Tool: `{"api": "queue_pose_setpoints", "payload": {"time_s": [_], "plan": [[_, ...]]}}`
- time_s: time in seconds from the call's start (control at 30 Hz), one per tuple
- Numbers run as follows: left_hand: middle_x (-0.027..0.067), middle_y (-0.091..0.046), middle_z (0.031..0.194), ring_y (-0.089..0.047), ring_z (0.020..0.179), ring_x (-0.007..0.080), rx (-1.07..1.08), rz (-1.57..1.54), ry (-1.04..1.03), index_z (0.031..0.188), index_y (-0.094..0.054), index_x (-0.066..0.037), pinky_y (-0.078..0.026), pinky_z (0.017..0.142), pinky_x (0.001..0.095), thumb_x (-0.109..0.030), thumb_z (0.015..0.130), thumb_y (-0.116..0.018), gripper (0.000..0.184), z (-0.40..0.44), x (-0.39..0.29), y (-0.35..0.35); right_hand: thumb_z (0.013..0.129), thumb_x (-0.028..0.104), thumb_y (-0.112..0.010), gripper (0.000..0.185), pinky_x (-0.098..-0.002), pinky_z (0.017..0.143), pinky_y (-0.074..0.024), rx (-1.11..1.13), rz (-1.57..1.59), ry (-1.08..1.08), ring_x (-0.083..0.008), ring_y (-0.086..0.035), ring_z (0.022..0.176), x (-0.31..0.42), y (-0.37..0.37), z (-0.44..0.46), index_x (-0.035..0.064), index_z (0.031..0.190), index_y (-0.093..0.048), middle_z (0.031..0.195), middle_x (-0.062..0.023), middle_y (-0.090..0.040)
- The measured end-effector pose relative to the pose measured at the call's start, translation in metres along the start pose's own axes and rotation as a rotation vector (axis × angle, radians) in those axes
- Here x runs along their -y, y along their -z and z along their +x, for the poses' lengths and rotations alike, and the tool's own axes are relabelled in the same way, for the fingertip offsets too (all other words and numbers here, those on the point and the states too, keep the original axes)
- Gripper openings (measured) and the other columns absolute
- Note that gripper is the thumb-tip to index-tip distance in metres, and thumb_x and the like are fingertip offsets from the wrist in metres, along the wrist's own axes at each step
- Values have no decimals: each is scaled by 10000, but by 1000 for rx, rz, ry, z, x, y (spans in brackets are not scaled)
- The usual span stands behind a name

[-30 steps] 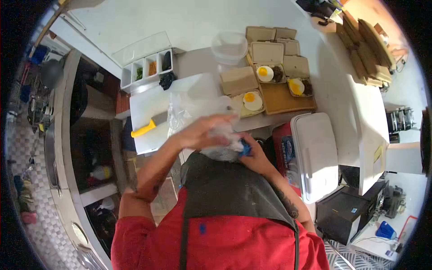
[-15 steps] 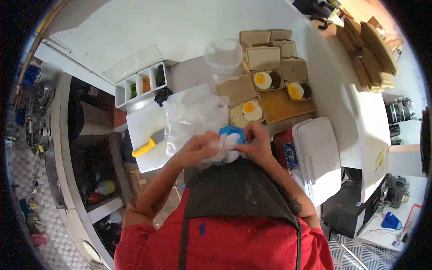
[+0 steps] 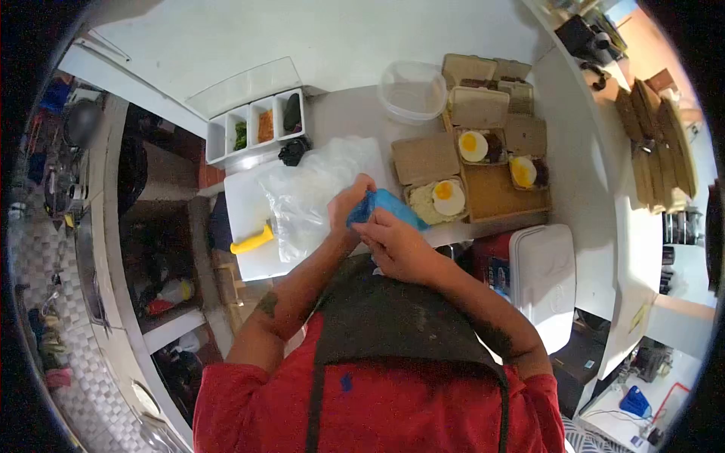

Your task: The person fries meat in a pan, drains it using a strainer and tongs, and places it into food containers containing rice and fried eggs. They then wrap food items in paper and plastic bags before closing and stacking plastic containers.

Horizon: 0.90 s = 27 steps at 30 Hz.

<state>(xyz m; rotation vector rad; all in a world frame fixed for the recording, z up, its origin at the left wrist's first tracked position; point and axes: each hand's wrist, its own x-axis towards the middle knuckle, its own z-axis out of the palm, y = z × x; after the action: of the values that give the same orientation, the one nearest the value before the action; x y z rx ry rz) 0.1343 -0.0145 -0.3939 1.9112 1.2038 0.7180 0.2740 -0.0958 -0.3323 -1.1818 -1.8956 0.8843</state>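
Blue plastic (image 3: pixel 396 204), bunched up half a second ago, now stretches from the left hand (image 3: pixel 350 205), which grips it, behind the right hand (image 3: pixel 404 247), which pinches its edge, its long axis slanting rightward toward the nearest egg box (image 3: pixel 424 157).

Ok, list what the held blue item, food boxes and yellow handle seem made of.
Held blue item: probably thin plastic film, slightly shiny and crumpled. Food boxes: likely pressed fibre or paperboard, matte, plain brown. Yellow handle: perhaps moulded plastic, smooth, evenly coloured.

1 head cam, fwd/down at counter (image 3: pixel 343 113), close up.
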Motion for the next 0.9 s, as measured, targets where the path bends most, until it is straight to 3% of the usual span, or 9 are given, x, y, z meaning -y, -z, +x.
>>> {"api": "queue_pose_setpoints", "payload": {"time_s": [0.07, 0.13, 0.3, 0.37, 0.4, 0.47, 0.57, 0.7, 0.9], "plan": [[12, -490, 696, -500, 711, 114, -87, -17, -58, 897, -508, -105, -417, 619, 275, -161, 909, -523, 59, 7, 23, -10, 875, 1, -599, 316, -346, 690, -462, 16, 56, 19, -259, -544, 764, -5, -2, 10, 28, 1189, -619, 891, -122, -526], [0, -470, 709, -473, 684, 113, -260, -443, 69, 889, -498, -113, -404, 607, 270, -156, 948, -489, 74, 20, 50, -14, 869, 24, -613, 369, -336, 676, -451, -2, 64, 38, -246, -527, 740, -6, 1, 16, 43, 1238, -597, 865, -105, -512], [11, -455, 816, -488, 738, 129, -656, -1134, -132, 897, -481, -92, -431, 711, 264, -177, 999, -444, 139, 60, 5, 39, 831, 62, -625, 544, -292, 739, -422, -76, 190, -53, -167, -492, 856, 12, 26, 17, 56, 1351, -465, 984, -55, -482], [83, -511, 868, -546, 838, 224, -804, -467, -288, 991, -517, -53, -463, 761, 334, -83, 896, -518, 99, 98, 37, 53, 822, 38, -591, 551, -289, 806, -420, -160, 306, -84, -159, -492, 912, -10, 27, 10, 52, 1350, -431, 1047, -49, -485], [124, -535, 900, -563, 897, 282, -812, 218, -377, 1046, -531, -34, -474, 779, 378, -53, 830, -566, 220, 112, 43, 59, 823, 8, -554, 529, -296, 851, -421, -205, 387, -125, -167, -499, 934, -22, 26, 5, 47, 1335, -425, 1079, -55, -494], [219, -557, 1164, -512, 1141, 394, -229, 567, -163, 1222, -523, 1, -433, 982, 469, -80, 724, -672, 525, 129, 68, 66, 833, -28, -513, 501, -293, 898, -425, -326, 483, -218, -167, -511, 972, -29, 32, -2, 43, 1318, -411, 1115, -58, -503], [270, -453, 1386, -408, 1300, 444, -54, 529, -434, 1387, -438, 9, -340, 1096, 506, -129, 749, -721, 712, 125, 87, 79, 896, -32, -504, 406, -259, 870, -462, -625, 714, -362, -130, -549, 1012, -23, 46, -11, 45, 1289, -435, 1138, -55, -534], [227, -523, 1296, -505, 1220, 329, 85, 138, -328, 1352, -461, -2, -412, 1032, 433, -85, 762, -755, 665, 93, -28, 88, 935, 60, -604, 181, -222, 706, -444, -859, 867, -492, -59, -559, 780, -25, 64, -40, 52, 1116, -592, 897, 25, -613], [60, -654, 1019, -622, 925, 142, 710, -333, -185, 1221, -572, -43, -503, 838, 310, -68, 817, -761, 447, 44, -147, 33, 986, 219, -597, 203, -258, 750, -494, -968, 698, -467, -83, -588, 806, 8, 68, -66, 37, 943, -677, 867, 0, -650]]}}
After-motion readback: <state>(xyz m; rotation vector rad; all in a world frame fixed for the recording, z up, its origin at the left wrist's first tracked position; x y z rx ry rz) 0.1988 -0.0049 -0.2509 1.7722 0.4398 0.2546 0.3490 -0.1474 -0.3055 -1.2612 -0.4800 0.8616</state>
